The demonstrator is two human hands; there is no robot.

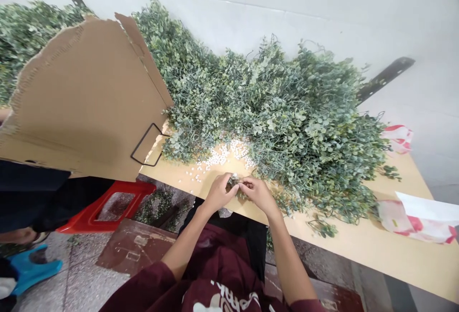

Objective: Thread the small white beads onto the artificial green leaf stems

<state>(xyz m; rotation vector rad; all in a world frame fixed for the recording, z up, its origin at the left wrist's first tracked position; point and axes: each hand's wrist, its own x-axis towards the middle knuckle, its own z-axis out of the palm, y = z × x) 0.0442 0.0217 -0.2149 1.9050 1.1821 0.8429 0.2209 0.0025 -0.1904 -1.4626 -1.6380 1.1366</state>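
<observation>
My left hand [219,190] and my right hand [256,192] meet at the near edge of a tan table [376,245]. Both are pinched together on a small green sprig [234,181] held between the fingertips. Just beyond them lies a scatter of small white beads [218,158]. A big heap of artificial green foliage [287,116] covers the table behind the beads and reaches to the white wall.
A torn cardboard box flap [89,97] stands at the left with a black wire handle [145,145]. A red stool [107,207] and a blue object [32,269] sit on the floor. Red-and-white bags [416,221] lie at the right. Another person's dark clothing [32,192] shows at left.
</observation>
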